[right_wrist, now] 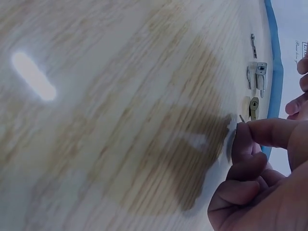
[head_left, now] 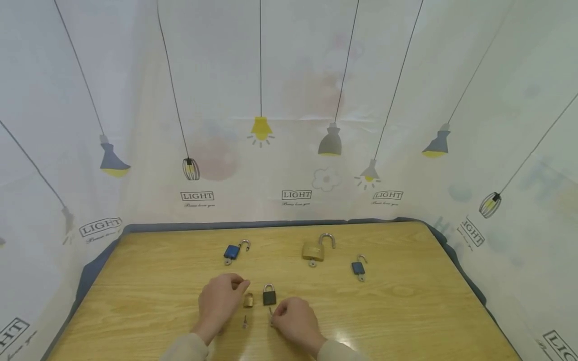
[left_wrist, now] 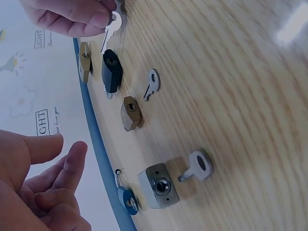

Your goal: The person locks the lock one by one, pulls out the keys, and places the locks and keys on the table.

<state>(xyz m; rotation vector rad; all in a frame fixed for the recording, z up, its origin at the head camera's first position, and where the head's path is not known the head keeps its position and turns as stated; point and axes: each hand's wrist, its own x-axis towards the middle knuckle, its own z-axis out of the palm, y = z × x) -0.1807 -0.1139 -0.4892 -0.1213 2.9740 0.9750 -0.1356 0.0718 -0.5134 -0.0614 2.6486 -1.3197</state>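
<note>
One key (left_wrist: 110,32), pinched by its bow in the right hand (head_left: 295,320) beside the black padlock (head_left: 269,298) on the table (head_left: 397,316), best aligned with its keyhole (left_wrist: 112,60); one left hand (head_left: 220,300), empty, relaxed, near the small brass padlock (head_left: 249,302), free to steady the black.

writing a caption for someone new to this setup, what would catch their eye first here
Probably the yellow lamp printed on the pale backdrop, upper middle of the head view. Next, along the table's far side, three padlocks with open shackles: a blue padlock at left, a large brass padlock, and a small blue padlock at right. Nearer, the right hand pinches a key close to the black padlock.
</note>
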